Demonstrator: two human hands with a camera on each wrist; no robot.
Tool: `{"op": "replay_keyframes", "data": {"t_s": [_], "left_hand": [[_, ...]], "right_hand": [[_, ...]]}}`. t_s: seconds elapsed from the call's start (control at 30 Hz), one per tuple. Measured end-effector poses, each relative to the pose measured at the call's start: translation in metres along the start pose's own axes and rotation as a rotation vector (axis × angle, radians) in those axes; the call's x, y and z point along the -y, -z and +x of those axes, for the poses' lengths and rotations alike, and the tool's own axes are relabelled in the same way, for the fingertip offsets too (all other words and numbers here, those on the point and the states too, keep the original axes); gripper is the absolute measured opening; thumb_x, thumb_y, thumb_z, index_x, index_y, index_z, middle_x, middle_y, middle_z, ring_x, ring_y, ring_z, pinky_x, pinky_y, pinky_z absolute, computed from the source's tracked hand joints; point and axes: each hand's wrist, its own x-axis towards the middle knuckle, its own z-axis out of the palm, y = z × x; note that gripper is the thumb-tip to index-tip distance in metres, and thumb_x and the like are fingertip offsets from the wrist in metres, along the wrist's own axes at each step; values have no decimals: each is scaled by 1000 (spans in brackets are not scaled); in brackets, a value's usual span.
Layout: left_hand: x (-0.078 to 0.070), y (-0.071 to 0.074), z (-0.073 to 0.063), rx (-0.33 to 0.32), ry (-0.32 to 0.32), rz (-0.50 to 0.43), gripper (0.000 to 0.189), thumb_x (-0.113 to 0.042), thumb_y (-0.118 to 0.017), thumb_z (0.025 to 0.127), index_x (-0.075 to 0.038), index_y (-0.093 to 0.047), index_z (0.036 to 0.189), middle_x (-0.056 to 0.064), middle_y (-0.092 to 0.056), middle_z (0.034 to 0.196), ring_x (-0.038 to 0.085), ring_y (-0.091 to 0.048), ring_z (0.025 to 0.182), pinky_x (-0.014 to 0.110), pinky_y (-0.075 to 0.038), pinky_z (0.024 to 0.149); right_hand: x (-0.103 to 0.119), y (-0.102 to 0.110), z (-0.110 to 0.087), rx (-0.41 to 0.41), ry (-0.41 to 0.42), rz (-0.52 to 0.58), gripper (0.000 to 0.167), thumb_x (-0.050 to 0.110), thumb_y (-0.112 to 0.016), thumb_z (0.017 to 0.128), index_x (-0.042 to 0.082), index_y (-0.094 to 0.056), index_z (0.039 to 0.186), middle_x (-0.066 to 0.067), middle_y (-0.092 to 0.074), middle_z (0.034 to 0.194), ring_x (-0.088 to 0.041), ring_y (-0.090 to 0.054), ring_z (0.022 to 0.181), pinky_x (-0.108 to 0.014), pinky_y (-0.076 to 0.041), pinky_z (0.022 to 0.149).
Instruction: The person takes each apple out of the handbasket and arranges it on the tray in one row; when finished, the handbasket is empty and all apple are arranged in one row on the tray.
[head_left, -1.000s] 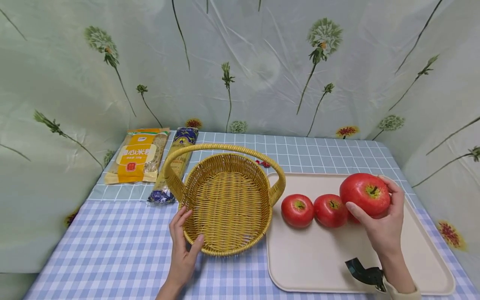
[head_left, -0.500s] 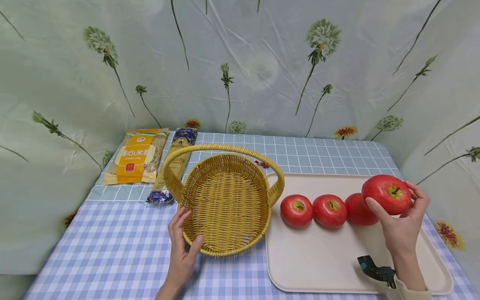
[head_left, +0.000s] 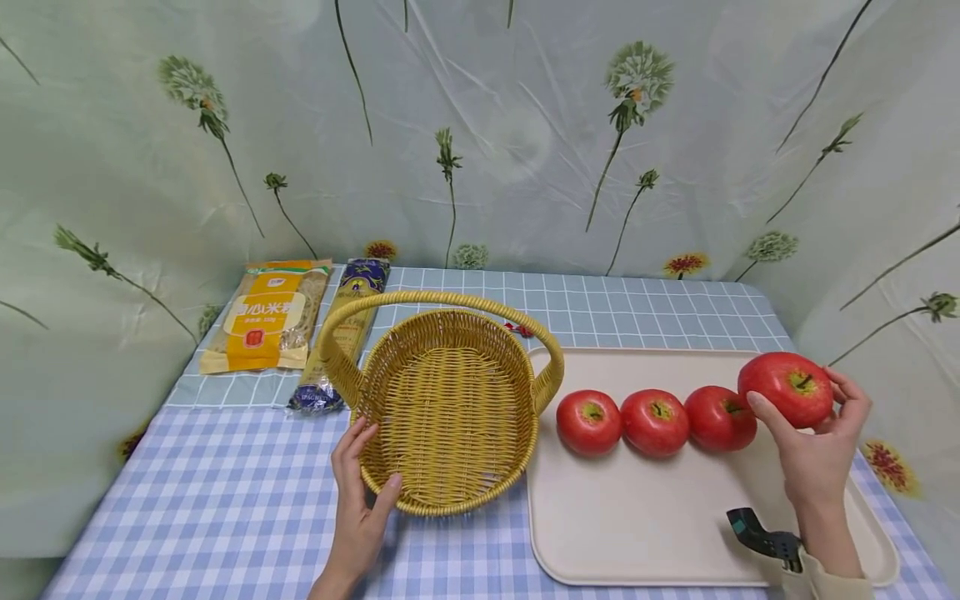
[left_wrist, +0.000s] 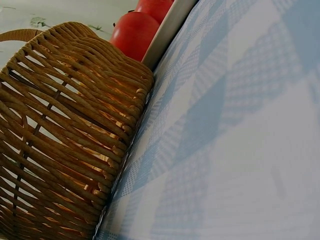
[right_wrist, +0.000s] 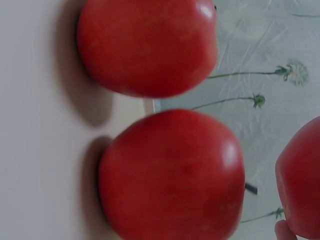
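Note:
In the head view my right hand holds a red apple over the right part of a beige tray. Its thumb lies on the near side and the other fingers behind. A thumb tip and part of that apple show at the right wrist view's edge. Three more red apples sit in a row on the tray: a left one, a middle one and a right one. My left hand grips the near-left rim of a woven basket, with fingertips and thumb over the edge.
The basket's tall handle arches across its back. Behind it on the left lie a yellow noodle packet and a spaghetti packet. A small red thing lies behind the basket. A floral curtain closes off the back.
My right hand has carried its apple to the right, away from the row, so the right apple of the row shows fully. The left hand keeps its place on the basket.

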Motion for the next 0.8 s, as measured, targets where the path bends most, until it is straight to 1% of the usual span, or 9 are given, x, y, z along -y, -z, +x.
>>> {"op": "replay_keyframes", "data": {"t_s": [0.13, 0.23, 0.27, 0.53, 0.57, 0.6, 0.67, 0.77, 0.8], "left_hand": [[1, 1, -1, 7, 5, 0, 66, 7, -57, 82, -4, -32, 142, 14, -17, 149, 23, -14, 137, 27, -12, 108], [2, 1, -1, 5, 2, -1, 66, 7, -57, 82, -3, -32, 142, 14, -17, 150, 22, -14, 137, 25, -13, 107], [3, 1, -1, 3, -1, -2, 66, 7, -57, 81, -3, -32, 142, 14, -17, 150, 23, -14, 137, 25, -13, 107], [6, 0, -1, -7, 2, -6, 66, 10, -57, 80, 1, -32, 141, 16, -17, 149, 22, -14, 137, 24, -13, 106], [7, 0, -1, -6, 4, -5, 66, 10, -57, 80, 1, -32, 141, 16, -16, 149, 22, -14, 137, 24, -13, 106], [7, 0, -1, -7, 3, -5, 66, 10, -57, 80, 2, -32, 141, 16, -16, 149, 22, -14, 137, 24, -14, 106], [7, -1, -1, -7, 2, -6, 66, 9, -57, 80, 1, -32, 141, 15, -17, 149, 23, -14, 137, 24, -14, 106], [5, -1, -1, -6, -3, -10, 66, 7, -57, 80, 0, -33, 141, 14, -17, 150, 24, -14, 136, 24, -14, 106], [5, -1, 0, -3, -4, -13, 66, 7, -57, 81, -1, -32, 141, 14, -17, 150, 24, -14, 137, 25, -13, 106]], "right_hand": [[-3, 3, 5, -16, -51, 9, 75, 0, -73, 79, 24, -34, 138, 4, -35, 134, -12, -33, 125, -11, -44, 78], [-12, 7, 10, -19, -68, 13, 76, 3, -74, 79, 25, -33, 138, 5, -35, 134, -11, -33, 125, -11, -43, 79], [-17, 9, 13, -22, -77, 9, 76, 5, -75, 79, 25, -33, 139, 5, -35, 134, -11, -33, 125, -13, -43, 82], [-70, 29, 40, -40, -131, -87, 83, 20, -81, 75, 32, -30, 139, 8, -32, 133, -10, -31, 126, -13, -43, 82], [-72, 30, 41, -40, -138, -113, 82, 22, -81, 75, 33, -29, 139, 9, -32, 133, -10, -30, 127, -16, -43, 85], [-73, 30, 41, -39, -139, -140, 82, 23, -80, 75, 34, -29, 139, 10, -31, 133, -10, -30, 126, -14, -42, 84], [-69, 29, 38, -34, -146, -209, 80, 27, -78, 78, 34, -28, 140, 10, -30, 134, -10, -28, 128, -15, -41, 87], [-56, 24, 30, -25, -199, -260, 77, 28, -73, 83, 32, -25, 143, 6, -28, 141, -13, -24, 132, -24, -39, 96], [-57, 25, 31, -21, -201, -279, 77, 30, -73, 83, 32, -25, 144, 7, -28, 140, -12, -24, 131, -21, -39, 93]]}}
